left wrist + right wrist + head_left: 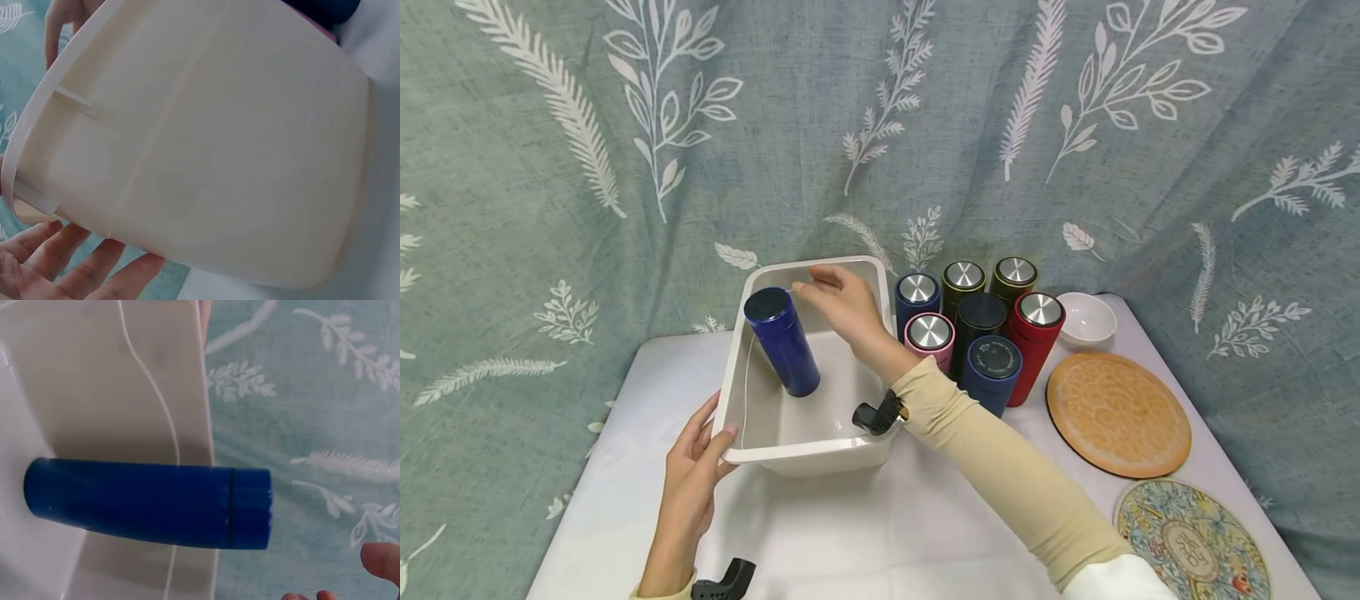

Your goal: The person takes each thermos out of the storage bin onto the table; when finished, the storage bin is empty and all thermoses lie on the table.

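Blue flask (782, 342) is standing upright in the white tub (805, 454) on the desk (925, 533); the right hand (842, 302) is hovering just beside its lid, fingers relaxed and holding nothing, while the left hand (694, 467) is gripping the tub's near corner. At the left wrist, open fingers (69, 269) are lying under the tub's wall (206, 144). At the right wrist, the flask (150, 503) is showing beside the fingertips (381, 559), apart.

A white tabletop (880, 533) carries a white tub (808, 454) near its back edge, seven flasks (981, 329), a white bowl (1086, 321), and two round mats (1117, 414) along the right edge.
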Demonstrator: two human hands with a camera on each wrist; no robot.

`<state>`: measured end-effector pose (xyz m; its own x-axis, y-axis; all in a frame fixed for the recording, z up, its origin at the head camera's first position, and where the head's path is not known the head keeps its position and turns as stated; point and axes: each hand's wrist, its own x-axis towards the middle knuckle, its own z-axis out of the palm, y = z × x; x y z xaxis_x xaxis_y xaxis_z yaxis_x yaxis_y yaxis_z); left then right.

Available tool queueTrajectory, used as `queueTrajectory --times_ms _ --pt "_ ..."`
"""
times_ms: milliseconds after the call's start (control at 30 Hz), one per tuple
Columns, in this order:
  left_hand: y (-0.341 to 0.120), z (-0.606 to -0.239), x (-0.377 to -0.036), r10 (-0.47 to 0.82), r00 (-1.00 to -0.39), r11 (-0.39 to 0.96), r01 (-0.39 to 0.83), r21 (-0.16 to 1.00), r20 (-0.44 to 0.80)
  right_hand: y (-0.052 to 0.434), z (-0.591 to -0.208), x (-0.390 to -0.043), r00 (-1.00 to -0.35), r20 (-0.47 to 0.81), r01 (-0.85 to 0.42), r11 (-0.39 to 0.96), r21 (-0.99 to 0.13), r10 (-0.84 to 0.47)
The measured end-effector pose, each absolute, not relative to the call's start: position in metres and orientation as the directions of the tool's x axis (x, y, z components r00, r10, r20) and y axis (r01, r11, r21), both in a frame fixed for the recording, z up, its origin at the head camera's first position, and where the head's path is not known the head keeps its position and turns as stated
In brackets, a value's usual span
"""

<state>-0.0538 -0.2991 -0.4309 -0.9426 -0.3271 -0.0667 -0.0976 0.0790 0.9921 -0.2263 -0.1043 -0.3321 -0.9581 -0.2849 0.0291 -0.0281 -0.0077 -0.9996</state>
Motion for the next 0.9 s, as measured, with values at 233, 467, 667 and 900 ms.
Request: queueTrajectory --times_ms 233,467,667,900 --pt "-0.3 -0.432 -0.054 -0.326 -0.943 0.067 -0.085 0.994 -0.058 -0.113 -0.344 -0.235 -0.958 -0.009 0.004 0.017 -1.0 -0.286" --pt "-0.299 -0.432 -0.055 -0.336 -0.94 0.074 -0.097 0.993 -0.067 -0.122 -0.348 -0.237 -0.954 -0.003 -0.015 0.059 -0.998 -0.3" --pt "-0.3 -0.432 -0.055 -0.334 -0.939 0.064 -0.103 0.993 -0.076 -0.131 -0.351 -0.236 -0.941 -0.016 -0.033 0.141 -0.989 -0.339" --pt "-0.3 -0.432 -0.055 -0.347 -0.933 0.048 -0.119 0.992 -0.095 -0.137 -0.361 -0.24 -0.929 -0.037 -0.039 0.2 -0.979 -0.367"
